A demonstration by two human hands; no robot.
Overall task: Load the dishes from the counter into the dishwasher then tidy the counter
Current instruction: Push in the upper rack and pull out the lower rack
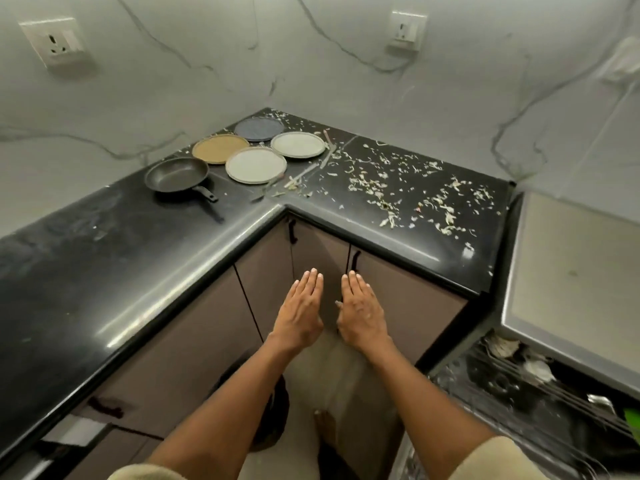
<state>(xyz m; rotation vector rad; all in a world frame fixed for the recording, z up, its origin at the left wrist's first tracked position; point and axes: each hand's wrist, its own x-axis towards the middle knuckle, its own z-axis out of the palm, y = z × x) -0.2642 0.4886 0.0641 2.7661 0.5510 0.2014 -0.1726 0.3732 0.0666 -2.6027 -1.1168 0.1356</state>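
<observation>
The desk (121, 244) is a black L-shaped surface fitted into a wall corner. All dishes sit at its far inner corner.

Frying pan (177, 174): upright on the desk's left run, nearest the corner group. Its long axis runs from bowl to handle; the handle (205, 193) points toward the desk's front edge and slightly right.

Plates, all lying flat:
- Tan plate (220, 148): just behind the pan, toward the back wall.
- Dark blue plate (259, 128): deepest in the corner.
- Pale plate (256, 165): nearest the desk's inner front corner, just right of the pan.
- Second pale plate (298, 144): right of the dark blue plate.
The four plates lie close together; whether the rims touch cannot be determined.

Scraps (398, 188), pale and shredded, are scattered across the desk's right run, from the plates to its right end.

Left hand (301, 310) and right hand (362, 311): both held side by side below the desk's front edge, in front of the brown cabinet doors (398, 292). Palms face down, fingers straight and pressed together, pointing toward the corner. Neither hand holds anything.

The dishwasher (571, 271) stands against the desk's right end. Its pulled-out rack (519, 393) at lower right contains several items, too blurred to identify.
</observation>
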